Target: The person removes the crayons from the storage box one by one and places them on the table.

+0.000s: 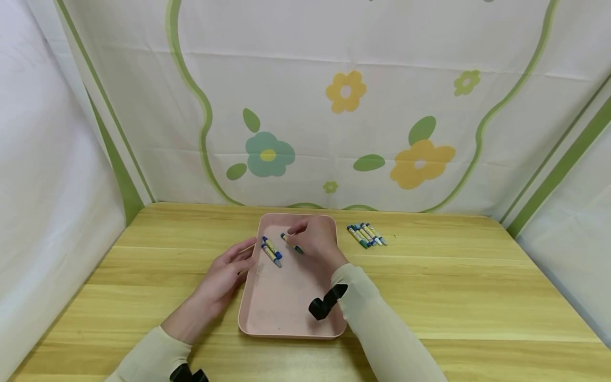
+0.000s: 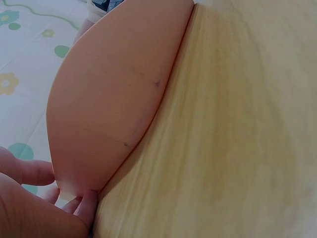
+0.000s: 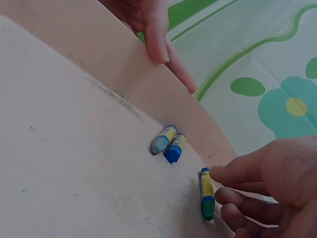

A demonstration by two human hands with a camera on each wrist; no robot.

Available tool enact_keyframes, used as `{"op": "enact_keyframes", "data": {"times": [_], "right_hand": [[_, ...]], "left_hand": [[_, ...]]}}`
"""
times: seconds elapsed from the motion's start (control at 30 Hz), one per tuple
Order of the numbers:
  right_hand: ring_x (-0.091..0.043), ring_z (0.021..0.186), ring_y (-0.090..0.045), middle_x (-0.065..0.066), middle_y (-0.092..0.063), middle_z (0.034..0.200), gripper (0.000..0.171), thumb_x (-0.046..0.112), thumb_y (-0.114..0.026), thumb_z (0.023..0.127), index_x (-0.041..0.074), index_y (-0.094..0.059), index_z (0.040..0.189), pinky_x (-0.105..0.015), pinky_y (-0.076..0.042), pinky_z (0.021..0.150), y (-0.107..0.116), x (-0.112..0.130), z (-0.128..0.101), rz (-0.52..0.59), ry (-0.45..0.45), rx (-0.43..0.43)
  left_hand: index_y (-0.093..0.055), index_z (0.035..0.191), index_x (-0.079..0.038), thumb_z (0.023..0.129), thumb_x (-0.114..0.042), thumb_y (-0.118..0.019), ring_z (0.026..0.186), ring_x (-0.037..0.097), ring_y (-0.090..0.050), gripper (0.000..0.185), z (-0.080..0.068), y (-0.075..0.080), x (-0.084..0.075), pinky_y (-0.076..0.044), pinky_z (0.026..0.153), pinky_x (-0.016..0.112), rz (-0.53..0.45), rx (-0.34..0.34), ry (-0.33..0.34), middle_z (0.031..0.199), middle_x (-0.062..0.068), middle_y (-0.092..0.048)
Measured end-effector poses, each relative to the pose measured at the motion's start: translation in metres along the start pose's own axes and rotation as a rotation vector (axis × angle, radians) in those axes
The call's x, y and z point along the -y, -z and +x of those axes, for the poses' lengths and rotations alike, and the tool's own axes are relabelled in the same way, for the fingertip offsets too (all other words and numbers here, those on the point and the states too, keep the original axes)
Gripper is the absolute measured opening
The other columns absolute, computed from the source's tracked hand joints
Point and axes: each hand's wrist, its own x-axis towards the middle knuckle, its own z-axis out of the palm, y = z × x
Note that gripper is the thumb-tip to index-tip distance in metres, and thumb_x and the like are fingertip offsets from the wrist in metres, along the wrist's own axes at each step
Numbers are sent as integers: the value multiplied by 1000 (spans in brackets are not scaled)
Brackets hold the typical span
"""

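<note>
Sleeves first: both forearms come in from the bottom edge in pale cream sleeves, each with a black strap-like thing at the wrist, and they reach toward a pink tray [image 1: 281, 307] sitting on the wooden table [image 1: 477, 297]. Using the tray as the landmark: the person's left hand [image 1: 224, 276] rests against its left rim, fingers mostly straight and relaxed, with the thumb over the rim edge in the right wrist view and the fingertips [image 2: 84, 206] down at the tray's outer wall in the left wrist view, so it's steadying rather than squeezing anything. The right hand [image 1: 317, 239] is over the tray's far end, fingers curled, pinching a green-tipped crayon [image 3: 206, 193] that lies on the tray floor near the far rim. Just left of that crayon, still inside the tray, two blue crayons [image 1: 271, 251] lie side by side touching each other, one lighter blue and one darker. All three have yellow wrappers with blue bands; there's some printing on them but it's too small to read, so no brand can be made out. Off the tray's far right corner, well apart on the bare table, lies a small bunch of more crayons [image 1: 366, 234], packed together. Behind the tray hangs a white cloth backdrop [image 1: 334, 106] with green wavy lines and teal and yellow flowers.
</note>
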Motion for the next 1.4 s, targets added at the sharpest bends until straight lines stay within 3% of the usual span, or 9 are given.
{"op": "enact_keyframes", "data": {"times": [0.13,0.33,0.63,0.9,1.07,1.23,1.4], "right_hand": [[-12,82,-65,11,-78,80,9,26,-92,83,26,-87,91,-25,-51,64,-1,-1,1,-15,-10,8],[-8,86,-65,15,-77,78,13,27,-93,80,27,-87,91,-25,-49,73,-3,-2,2,-95,7,13],[-7,90,-67,16,-78,79,10,27,-93,80,29,-88,89,-25,-53,74,-3,-2,2,-165,36,14],[-9,91,-68,14,-80,83,9,24,-92,81,27,-88,89,-26,-54,76,-2,-1,0,-114,31,12],[-11,89,-66,11,-81,89,9,20,-86,85,25,-88,92,-25,-50,68,2,1,-4,-76,38,8],[-15,85,-67,5,-80,96,12,16,-79,91,22,-86,98,-25,-50,65,9,4,-6,53,8,49],[-18,94,-71,1,-79,109,18,14,-75,95,21,-85,109,-27,-55,73,21,6,-8,195,-10,100]], "left_hand": [[-39,164,-12,105,-5,-52,157,31,-38,61,0,0,0,-37,123,46,-3,0,1,173,16,-34],[-39,164,-12,105,-5,-52,157,31,-38,61,0,0,0,-37,122,45,-3,-6,4,173,16,-34],[-39,164,-12,105,-5,-53,157,31,-38,61,1,-1,0,-36,123,46,-6,-4,3,173,16,-35],[-39,164,-12,106,-5,-53,157,31,-38,60,0,-1,1,-35,124,47,-10,-3,6,173,16,-34],[-39,164,-12,105,-5,-52,157,31,-38,61,0,-1,2,-36,123,45,-8,1,5,173,16,-34],[-39,164,-12,105,-5,-53,157,31,-38,61,1,0,1,-39,120,42,-2,0,5,173,16,-34],[-39,164,-13,105,-5,-52,157,31,-38,62,1,0,1,-38,121,44,1,2,6,173,15,-34]]}}
